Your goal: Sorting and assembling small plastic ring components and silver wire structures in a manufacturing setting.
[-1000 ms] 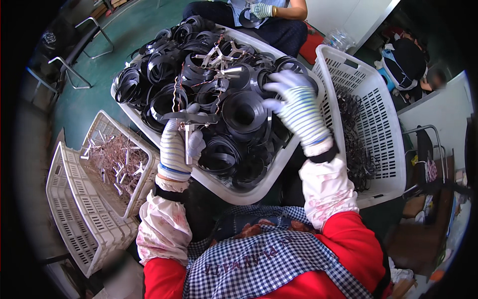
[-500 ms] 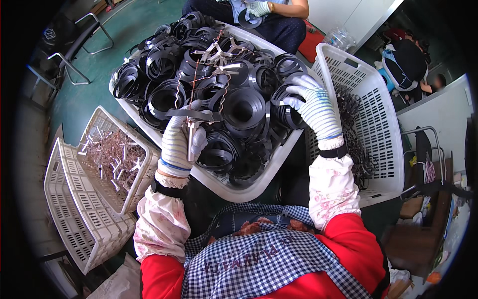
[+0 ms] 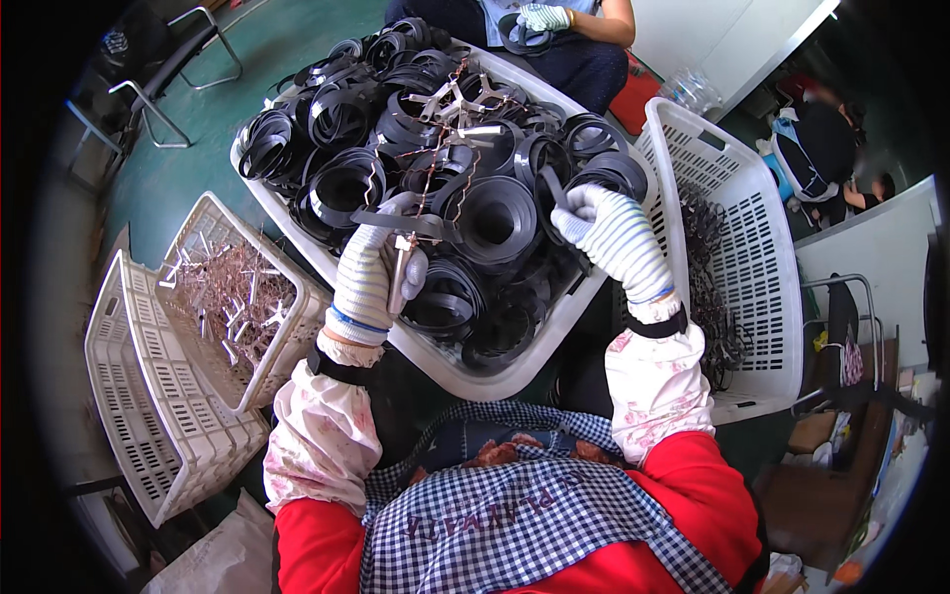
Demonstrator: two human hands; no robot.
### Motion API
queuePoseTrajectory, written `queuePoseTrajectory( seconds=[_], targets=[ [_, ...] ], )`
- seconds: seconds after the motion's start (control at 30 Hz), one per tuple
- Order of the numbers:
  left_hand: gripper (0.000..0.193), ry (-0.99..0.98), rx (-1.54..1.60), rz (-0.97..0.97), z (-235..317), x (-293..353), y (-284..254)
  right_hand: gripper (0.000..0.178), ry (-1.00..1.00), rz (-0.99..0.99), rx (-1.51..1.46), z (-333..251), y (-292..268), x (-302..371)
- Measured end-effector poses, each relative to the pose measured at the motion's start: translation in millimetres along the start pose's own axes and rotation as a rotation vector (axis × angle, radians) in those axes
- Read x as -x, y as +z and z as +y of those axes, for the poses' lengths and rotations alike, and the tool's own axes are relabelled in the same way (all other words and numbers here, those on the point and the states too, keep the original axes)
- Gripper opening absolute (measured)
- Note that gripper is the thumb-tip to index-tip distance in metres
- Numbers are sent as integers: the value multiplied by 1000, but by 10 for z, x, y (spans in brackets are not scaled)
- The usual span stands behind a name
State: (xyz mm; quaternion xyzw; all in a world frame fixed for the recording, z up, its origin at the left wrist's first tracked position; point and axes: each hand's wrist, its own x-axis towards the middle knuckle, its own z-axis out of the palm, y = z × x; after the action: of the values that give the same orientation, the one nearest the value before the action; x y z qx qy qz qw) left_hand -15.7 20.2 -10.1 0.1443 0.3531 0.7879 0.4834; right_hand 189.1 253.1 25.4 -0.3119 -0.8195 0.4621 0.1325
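Both of my hands wear striped knit gloves. My left hand [image 3: 364,277] is closed around a silvery metal piece [image 3: 401,275] with twisted copper wires [image 3: 431,180] rising from it. A short black flat strip [image 3: 408,225] lies crosswise at the fingers of that hand. My right hand [image 3: 616,238] pinches the end of another black strip [image 3: 555,188], above the right side of the pile. Under both hands lie many black strip coils [image 3: 492,220] in a large white crate [image 3: 473,384]. Several branched metal pieces [image 3: 457,102] with copper wires rest on the coils.
On the left, a white basket [image 3: 208,297] of wired metal pieces sits on stacked crates [image 3: 139,396]. A tall slotted basket [image 3: 742,247] with dark strips stands right. Across the crate a gloved person [image 3: 544,18] holds a black coil. A chair [image 3: 163,84] is at upper left.
My right hand has come off a coil at the right and moved left, now pinching a strip end. My left hand keeps its metal piece and has shifted slightly right in view.
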Motion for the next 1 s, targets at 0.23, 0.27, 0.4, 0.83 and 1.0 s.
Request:
queuePoseTrajectory(
  seconds=[0.23, 0.27, 0.4, 0.83, 1.0],
  targets=[
    [54, 88, -168, 198, -35, -20, 192, 28, -359, 539, 75, -146, 23, -68],
    [53, 187, -298, 190, -55, -16, 203, 30, -263, 505, -138, -148, 21, -62],
    [48, 517, -736, 112, -177, 2, 224, 38, -235, -88, -1151, 221, -17, -238],
    [73, 962, -1450, -244, -114, 64, 185, 61, 98, -503, -980, -208, 397, 5],
    [71, 854, -1448, -240, -118, 62, 197, 50, -40, -488, -700, -197, 391, 24]
  ],
)
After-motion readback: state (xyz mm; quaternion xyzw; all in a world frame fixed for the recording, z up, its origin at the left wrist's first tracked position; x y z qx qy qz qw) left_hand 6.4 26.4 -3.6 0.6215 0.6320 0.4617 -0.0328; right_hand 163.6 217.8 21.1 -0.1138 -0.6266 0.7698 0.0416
